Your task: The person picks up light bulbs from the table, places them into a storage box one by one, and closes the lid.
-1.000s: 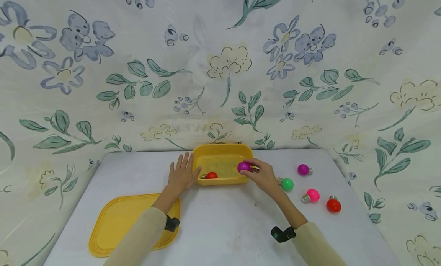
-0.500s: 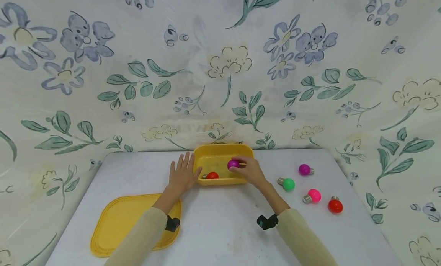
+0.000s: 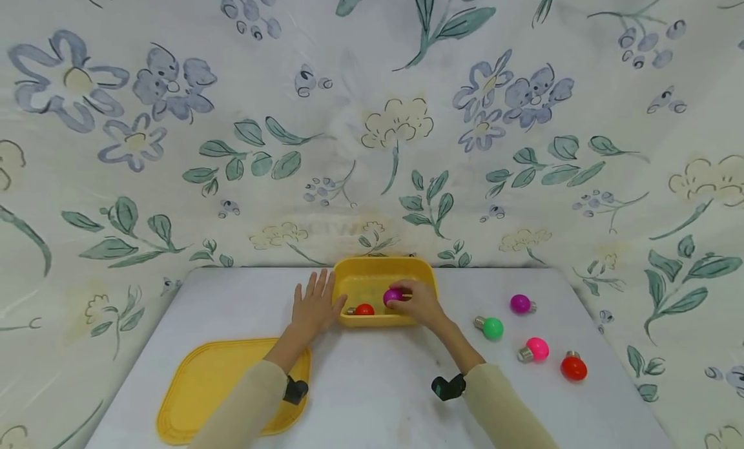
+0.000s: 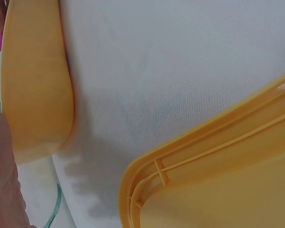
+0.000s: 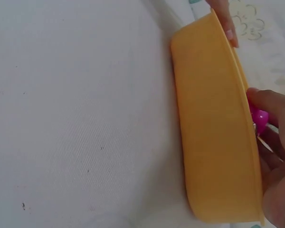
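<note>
My right hand (image 3: 421, 303) pinches a purple light bulb (image 3: 392, 297) between thumb and fingers, over the inside of a yellow plastic box (image 3: 383, 321). In the right wrist view the purple bulb (image 5: 259, 119) shows just past the box's rim (image 5: 242, 80). A red bulb (image 3: 364, 309) lies in the box's near left part, its metal base to the left. My left hand (image 3: 314, 309) lies with fingers spread at the box's left side, thumb at the rim. In the left wrist view part of that hand (image 4: 4, 175) shows beside the box wall (image 4: 35, 80).
Right of the box, a green bulb (image 3: 493, 328), a second purple bulb (image 3: 520, 303), a pink bulb (image 3: 537, 349) and another red bulb (image 3: 574, 367) lie on the white table (image 3: 372, 397). A yellow lid (image 3: 200, 391) lies at the left, partly under my left forearm. A floral cloth (image 3: 325, 145) hangs behind.
My right hand has carried the purple bulb leftward from the box's right edge to over its interior. My left hand stays at the box. The head view has tilted slightly.
</note>
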A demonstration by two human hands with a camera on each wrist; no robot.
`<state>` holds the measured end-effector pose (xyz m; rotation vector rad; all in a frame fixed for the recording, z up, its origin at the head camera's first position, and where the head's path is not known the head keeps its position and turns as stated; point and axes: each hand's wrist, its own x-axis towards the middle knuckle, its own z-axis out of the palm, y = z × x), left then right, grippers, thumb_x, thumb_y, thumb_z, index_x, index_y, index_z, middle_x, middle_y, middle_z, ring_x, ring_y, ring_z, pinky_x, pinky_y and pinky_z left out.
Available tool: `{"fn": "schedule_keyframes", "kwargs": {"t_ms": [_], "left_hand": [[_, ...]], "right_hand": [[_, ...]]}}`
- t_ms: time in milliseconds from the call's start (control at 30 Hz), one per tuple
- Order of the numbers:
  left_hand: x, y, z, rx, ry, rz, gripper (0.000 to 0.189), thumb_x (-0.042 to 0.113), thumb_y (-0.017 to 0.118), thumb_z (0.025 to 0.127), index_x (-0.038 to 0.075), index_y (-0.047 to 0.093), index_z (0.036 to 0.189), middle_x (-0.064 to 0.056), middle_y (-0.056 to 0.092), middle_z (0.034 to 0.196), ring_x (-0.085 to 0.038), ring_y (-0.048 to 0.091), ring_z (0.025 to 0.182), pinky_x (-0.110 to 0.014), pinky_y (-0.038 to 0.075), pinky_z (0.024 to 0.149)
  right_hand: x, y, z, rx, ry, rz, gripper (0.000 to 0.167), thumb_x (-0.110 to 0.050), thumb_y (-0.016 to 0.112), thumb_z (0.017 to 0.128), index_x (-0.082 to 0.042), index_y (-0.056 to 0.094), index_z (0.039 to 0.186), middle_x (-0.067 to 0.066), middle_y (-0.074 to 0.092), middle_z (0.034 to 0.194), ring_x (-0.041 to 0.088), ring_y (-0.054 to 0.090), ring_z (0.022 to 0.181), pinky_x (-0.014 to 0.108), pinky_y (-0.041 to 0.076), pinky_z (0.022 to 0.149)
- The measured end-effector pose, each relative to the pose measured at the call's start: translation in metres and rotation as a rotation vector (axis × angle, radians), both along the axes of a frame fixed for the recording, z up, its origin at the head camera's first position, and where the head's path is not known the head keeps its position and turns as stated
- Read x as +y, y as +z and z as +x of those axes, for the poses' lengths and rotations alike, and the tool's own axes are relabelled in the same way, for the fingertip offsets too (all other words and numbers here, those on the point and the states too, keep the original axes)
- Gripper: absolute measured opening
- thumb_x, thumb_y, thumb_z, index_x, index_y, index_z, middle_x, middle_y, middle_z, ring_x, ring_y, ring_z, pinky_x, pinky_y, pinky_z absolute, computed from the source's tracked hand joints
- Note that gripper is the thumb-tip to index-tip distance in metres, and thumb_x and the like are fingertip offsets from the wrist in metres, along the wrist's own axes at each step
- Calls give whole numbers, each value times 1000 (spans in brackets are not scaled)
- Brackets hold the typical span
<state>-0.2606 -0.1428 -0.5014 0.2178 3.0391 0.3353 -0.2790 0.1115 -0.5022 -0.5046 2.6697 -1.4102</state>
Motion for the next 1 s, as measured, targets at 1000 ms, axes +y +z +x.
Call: {"fn": "schedule_keyframes", "kwargs": {"t_ms": [1000], "left_hand": [[2, 6, 5, 5, 1, 17, 70, 42, 38, 106, -1, 19, 157, -22, 15, 163, -41, 9, 149, -63, 7, 116]], "right_hand": [[-13, -5, -5, -33, 33, 151, 33, -13, 78, 88, -4, 70, 119, 9, 69, 111, 28, 64, 106, 36, 55, 89]]}}
